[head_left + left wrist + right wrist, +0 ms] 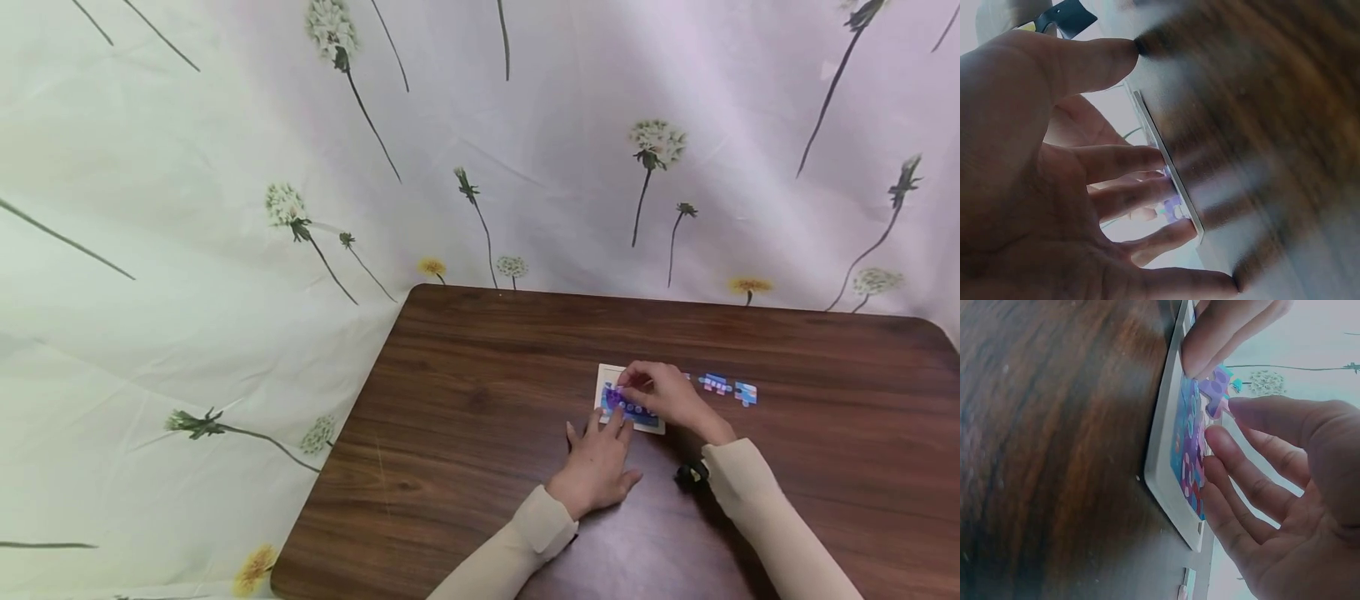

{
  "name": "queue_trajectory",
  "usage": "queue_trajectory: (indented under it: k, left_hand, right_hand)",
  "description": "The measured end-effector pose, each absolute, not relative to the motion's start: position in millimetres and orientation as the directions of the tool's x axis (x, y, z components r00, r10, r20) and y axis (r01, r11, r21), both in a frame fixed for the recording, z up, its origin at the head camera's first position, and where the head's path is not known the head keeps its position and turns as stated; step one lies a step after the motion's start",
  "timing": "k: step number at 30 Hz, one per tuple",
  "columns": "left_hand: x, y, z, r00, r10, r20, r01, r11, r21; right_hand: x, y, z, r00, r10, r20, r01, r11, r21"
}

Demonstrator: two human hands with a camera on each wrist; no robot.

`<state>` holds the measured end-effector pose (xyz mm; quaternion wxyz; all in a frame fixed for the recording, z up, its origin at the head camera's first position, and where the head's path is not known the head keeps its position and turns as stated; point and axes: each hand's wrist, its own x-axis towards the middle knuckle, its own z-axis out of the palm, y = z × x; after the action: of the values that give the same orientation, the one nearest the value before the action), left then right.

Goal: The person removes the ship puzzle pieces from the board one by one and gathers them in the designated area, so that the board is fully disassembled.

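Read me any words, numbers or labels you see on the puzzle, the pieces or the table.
None can be read.
Puzzle board: purple and blue picture only, any print too small.
Loose pieces: too small to tell.
Table: bare wood grain, no label.

Two bare hands, no rings or gloves. Left hand (597, 467) and right hand (663, 392) both come out of long cream/beige sleeves. Left sleeve (517, 550) is snug, w/ a plain folded cuff at the wrist; right sleeve (772, 517) same fabric, same cuff, smooth knit, no print or logo. Small black device (692, 475) sits at the right wrist, just below the cuff; detail too small to tell. In the left wrist view a black angular bit of rig (1060, 17) shows above the thumb. Nails short, unpainted.
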<state>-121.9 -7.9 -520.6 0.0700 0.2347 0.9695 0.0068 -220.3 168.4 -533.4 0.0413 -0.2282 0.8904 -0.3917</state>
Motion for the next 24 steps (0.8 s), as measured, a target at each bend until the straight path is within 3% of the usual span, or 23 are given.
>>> queue_trajectory:
  k: [16,24]
  left_hand:
    - [-122.2,-7.5,-519.0,-0.879,0.457,-0.136,0.454,0.889,0.052]
    - [-121.2,-8.1,-518.0,-0.881,0.446,-0.159,0.444,0.895,0.051]
  right_hand:
    - [-219.7,176.3,-528.6,-0.903,-0.419,0.097,-0.34,0.557,-0.758]
    - [-216.1,188.1,-526.4,-0.921,-0.36,0.151,-0.342,0.557,-0.757]
